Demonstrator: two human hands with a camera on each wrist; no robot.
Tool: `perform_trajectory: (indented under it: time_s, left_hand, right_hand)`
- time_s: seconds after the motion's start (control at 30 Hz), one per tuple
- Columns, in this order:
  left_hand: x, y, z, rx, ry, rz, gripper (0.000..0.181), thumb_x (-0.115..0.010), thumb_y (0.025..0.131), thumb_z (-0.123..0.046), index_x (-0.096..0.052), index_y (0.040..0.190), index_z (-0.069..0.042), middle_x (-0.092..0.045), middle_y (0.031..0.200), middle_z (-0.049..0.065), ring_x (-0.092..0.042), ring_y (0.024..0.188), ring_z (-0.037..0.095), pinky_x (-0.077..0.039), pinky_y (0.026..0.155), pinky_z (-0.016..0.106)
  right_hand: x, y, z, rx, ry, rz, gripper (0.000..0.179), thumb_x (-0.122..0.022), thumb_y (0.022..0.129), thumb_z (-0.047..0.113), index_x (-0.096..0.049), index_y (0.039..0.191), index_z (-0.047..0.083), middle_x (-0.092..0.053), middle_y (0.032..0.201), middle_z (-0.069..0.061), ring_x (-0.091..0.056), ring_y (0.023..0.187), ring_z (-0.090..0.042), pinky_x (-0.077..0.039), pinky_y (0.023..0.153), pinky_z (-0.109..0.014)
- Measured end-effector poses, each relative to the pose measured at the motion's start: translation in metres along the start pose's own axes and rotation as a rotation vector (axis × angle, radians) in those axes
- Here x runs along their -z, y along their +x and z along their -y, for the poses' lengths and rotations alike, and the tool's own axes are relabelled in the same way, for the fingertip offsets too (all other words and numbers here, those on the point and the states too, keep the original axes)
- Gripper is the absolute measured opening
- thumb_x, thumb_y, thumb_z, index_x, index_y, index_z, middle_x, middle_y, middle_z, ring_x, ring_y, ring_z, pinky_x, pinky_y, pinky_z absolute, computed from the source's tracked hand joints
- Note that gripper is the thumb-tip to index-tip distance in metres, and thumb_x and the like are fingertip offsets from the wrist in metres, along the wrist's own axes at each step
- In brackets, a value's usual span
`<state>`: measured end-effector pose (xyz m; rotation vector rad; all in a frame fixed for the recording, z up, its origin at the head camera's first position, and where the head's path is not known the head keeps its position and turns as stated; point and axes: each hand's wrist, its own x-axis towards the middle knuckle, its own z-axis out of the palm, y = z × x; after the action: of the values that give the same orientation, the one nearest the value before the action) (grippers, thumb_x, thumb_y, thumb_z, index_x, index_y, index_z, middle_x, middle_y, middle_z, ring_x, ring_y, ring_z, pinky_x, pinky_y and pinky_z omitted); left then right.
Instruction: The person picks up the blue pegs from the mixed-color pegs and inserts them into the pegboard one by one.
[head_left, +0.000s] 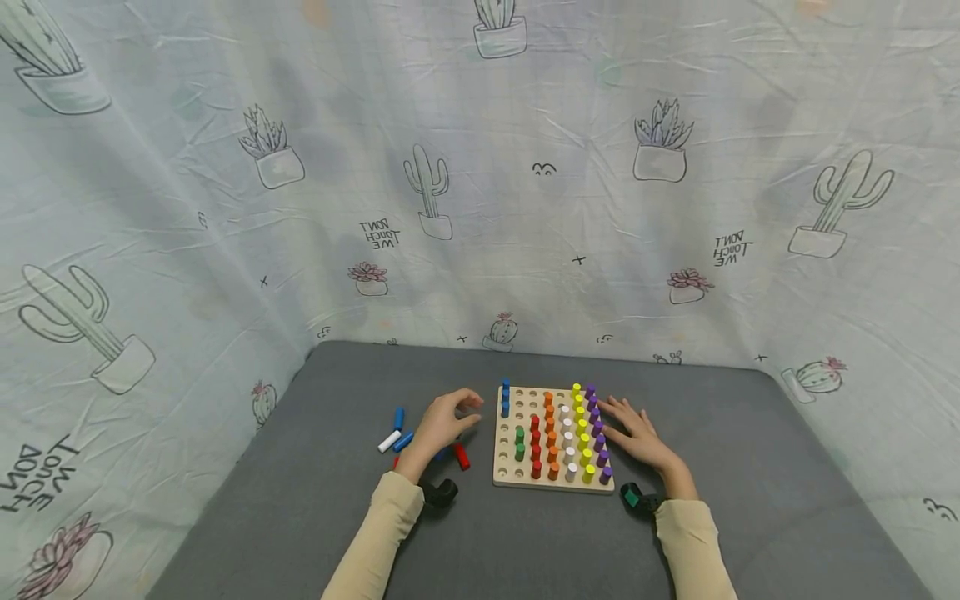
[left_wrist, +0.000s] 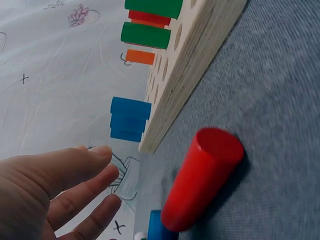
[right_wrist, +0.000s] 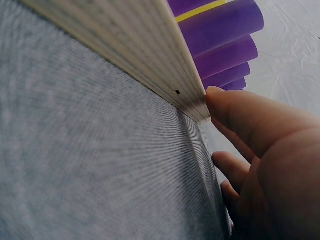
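Observation:
A wooden pegboard (head_left: 512, 483) stands on the table, with rows of purple pegs (head_left: 597, 429), yellow, white, orange and red ones, two green pegs (head_left: 520, 452) and a few blue pegs (head_left: 506, 403) at its far left corner. Just left of the board, my left hand (head_left: 438, 425) hovers with loosely bent fingers and nothing between thumb and fingers (left_wrist: 82, 167). Below it in the left wrist view lies a loose red peg (left_wrist: 202, 175). My right hand (head_left: 637, 435) is at the board's right side, its thumb (right_wrist: 240, 110) touching the edge beside the purple pegs.
Loose pegs lie on the grey table (head_left: 555, 542) left of the board: a white peg (head_left: 389, 441), blue pegs (head_left: 399, 418) and red ones, some partly hidden by the left arm. A patterned cloth (head_left: 525, 208) hangs behind and along both sides.

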<state>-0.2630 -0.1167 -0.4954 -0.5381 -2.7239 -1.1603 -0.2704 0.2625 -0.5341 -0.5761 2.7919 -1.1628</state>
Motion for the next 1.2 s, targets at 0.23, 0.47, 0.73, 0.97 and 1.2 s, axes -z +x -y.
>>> perform_trajectory:
  time_s: [0.23,0.47,0.73,0.97,1.2]
  left_hand:
    - [0.006,-0.006,0.004,-0.022,0.031,0.011,0.023,-0.068,0.084,-0.013,-0.064,0.107,-0.01,-0.066,0.104,0.002,-0.061,0.091,0.022,-0.05,0.076,0.038]
    - [0.014,-0.01,0.008,-0.001,0.077,0.052,0.024,-0.069,0.084,-0.016,-0.065,0.107,-0.011,-0.065,0.104,0.001,-0.06,0.096,0.024,-0.048,0.083,0.041]
    - [0.023,-0.013,0.012,-0.001,0.121,0.127,0.023,-0.069,0.084,-0.018,-0.066,0.107,-0.015,-0.065,0.104,-0.001,-0.053,0.098,0.023,-0.04,0.088,0.048]
    - [0.028,-0.011,0.013,-0.014,0.197,0.192,0.023,-0.071,0.082,-0.016,-0.068,0.105,-0.015,-0.065,0.102,0.0,-0.051,0.1,0.025,-0.035,0.093,0.054]
    - [0.029,-0.007,0.013,-0.044,0.283,0.231,0.022,-0.072,0.081,-0.015,-0.069,0.103,-0.016,-0.066,0.099,-0.001,-0.051,0.099,0.024,-0.034,0.092,0.054]
  right_hand:
    - [-0.001,-0.001,0.001,-0.006,-0.006,-0.002,0.057,-0.051,0.094,0.033,-0.036,0.142,0.007,-0.02,0.149,-0.027,-0.004,0.137,-0.048,0.008,0.105,-0.063]
    - [-0.001,-0.001,0.001,0.008,0.005,-0.006,0.056,-0.052,0.094,0.032,-0.036,0.142,0.007,-0.02,0.149,-0.027,-0.004,0.137,-0.048,0.008,0.105,-0.063]
    - [-0.002,0.0,-0.001,0.015,0.021,-0.004,0.056,-0.052,0.094,0.032,-0.036,0.142,0.007,-0.02,0.149,-0.027,-0.003,0.137,-0.048,0.009,0.104,-0.064]
    - [-0.001,0.001,-0.003,0.009,0.018,-0.006,0.056,-0.052,0.094,0.032,-0.036,0.142,0.009,-0.02,0.149,-0.026,-0.003,0.138,-0.047,0.009,0.105,-0.063]
    - [0.0,0.003,-0.003,-0.009,0.007,-0.004,0.056,-0.052,0.094,0.035,-0.036,0.143,0.01,-0.019,0.149,-0.025,-0.003,0.138,-0.047,0.009,0.105,-0.062]
